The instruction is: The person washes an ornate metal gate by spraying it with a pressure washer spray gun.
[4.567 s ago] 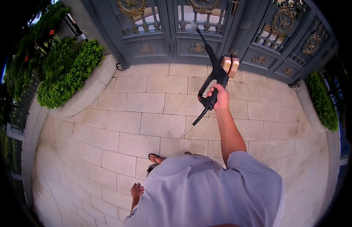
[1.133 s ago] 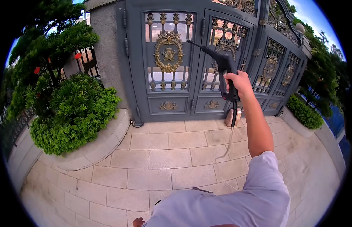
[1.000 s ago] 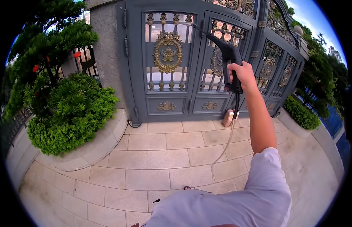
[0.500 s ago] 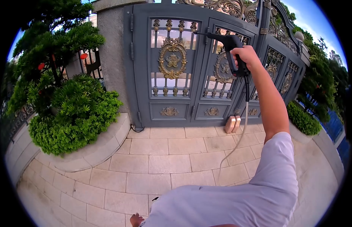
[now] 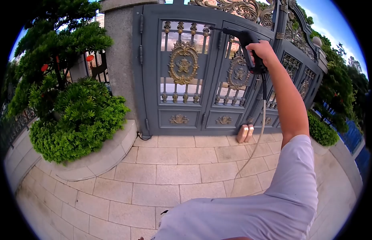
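Note:
Raised ahead at arm's length, my right hand (image 5: 262,52) is closed around the grip of a black pressure washer gun (image 5: 247,39). Its thin nozzle end points left, in front of the upper part of the grey metal gate (image 5: 212,72). From the gun's base a pale hose (image 5: 263,120) hangs and curves down towards the paving. Only a sliver of my left hand (image 5: 141,239) shows at the bottom edge, low by my shirt; its fingers are mostly cut off from view. No water spray can be made out.
Two pinkish-tan blocks (image 5: 245,133) stand at the gate's foot. A curved stone planter (image 5: 102,160) with green shrubs (image 5: 74,128) lies left, beside a stone pillar (image 5: 119,60). Another hedge (image 5: 323,129) is at right. Pale stone paving (image 5: 154,174) spreads below.
My right hand and the gun have moved slightly up and to the right, carrying the hose along. My left hand has dropped almost wholly out of the bottom of the view.

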Tool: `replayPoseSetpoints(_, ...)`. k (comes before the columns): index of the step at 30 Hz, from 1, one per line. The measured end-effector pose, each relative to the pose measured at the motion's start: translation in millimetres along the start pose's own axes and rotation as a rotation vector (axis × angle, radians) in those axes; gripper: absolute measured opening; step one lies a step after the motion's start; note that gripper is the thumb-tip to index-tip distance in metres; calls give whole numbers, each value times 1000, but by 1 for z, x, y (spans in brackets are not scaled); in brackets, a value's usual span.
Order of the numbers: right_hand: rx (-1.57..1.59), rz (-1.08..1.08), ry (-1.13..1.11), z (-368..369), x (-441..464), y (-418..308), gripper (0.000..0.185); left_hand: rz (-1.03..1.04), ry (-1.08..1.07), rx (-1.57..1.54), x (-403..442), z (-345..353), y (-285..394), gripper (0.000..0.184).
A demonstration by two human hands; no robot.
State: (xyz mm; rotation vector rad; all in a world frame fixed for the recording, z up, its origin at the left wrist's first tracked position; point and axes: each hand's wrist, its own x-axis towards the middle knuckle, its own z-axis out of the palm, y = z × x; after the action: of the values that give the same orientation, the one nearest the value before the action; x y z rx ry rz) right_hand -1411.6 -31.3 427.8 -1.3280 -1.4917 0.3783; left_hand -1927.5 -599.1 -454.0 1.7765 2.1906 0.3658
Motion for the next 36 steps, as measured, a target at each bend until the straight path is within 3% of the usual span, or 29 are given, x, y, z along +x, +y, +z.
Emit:
replayPoseSetpoints(2, 35, -1, -3, 4, -4, 2, 16, 171, 105, 109, -13, 6, -6, 31)
replayPoseSetpoints(3, 55, -3, -5, 7, -5, 4, 17, 91, 4, 111, -13, 10, -9, 35)
replayPoseSetpoints(8, 47, 33, -40, 5, -2, 1, 21, -285, -32, -253, 34, 4, 3, 42)
replayPoseSetpoints(13, 26, -9, 9, 11, 2, 13, 20, -482, -14, -505, 47, -2, 12, 44)
replayPoseSetpoints(20, 10, 67, -17, 9, -10, 2, 21, -551, -9, -584, 36, -7, 13, 49)
replayPoseSetpoints(29, 25, -84, 52, 3, 2, -14, 19, -625, 2, -674, 20, -14, 18, 54)
replayPoseSetpoints(36, 1, 14, -20, 10, -12, 1, 16, -701, 28, -810, 8, -28, 29, 59)
